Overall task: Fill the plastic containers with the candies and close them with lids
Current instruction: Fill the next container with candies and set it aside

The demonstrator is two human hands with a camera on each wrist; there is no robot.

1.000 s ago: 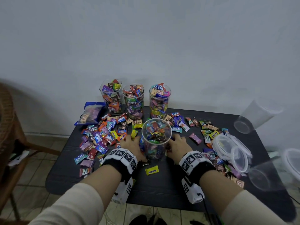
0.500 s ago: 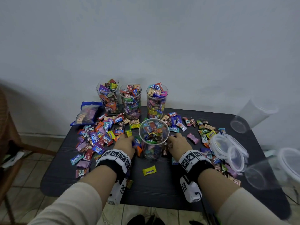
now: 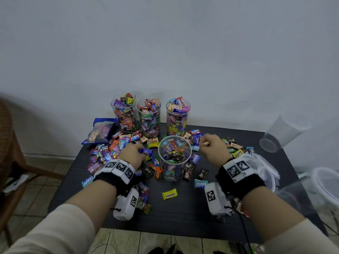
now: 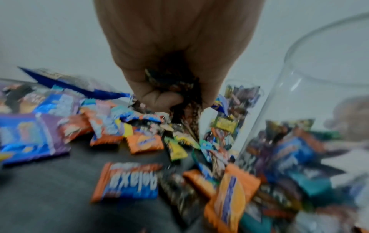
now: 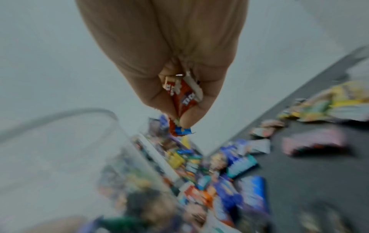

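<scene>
Both hands have lifted off the table, each squeezing candies beside the half-full container (image 3: 174, 158).

Left hand (image 3: 132, 155) at nine o'clock, right hand (image 3: 213, 150) at three. Three full jars (image 3: 149, 117) at twelve still need lids (image 3: 264, 168).

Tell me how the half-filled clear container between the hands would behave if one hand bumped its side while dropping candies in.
The clear container is tall and narrow, so a bump near its rim could tip it. The candies filling its lower part probably steady it somewhat. Its thin plastic wall looks smooth and may slide on the black table rather than topple.
</scene>
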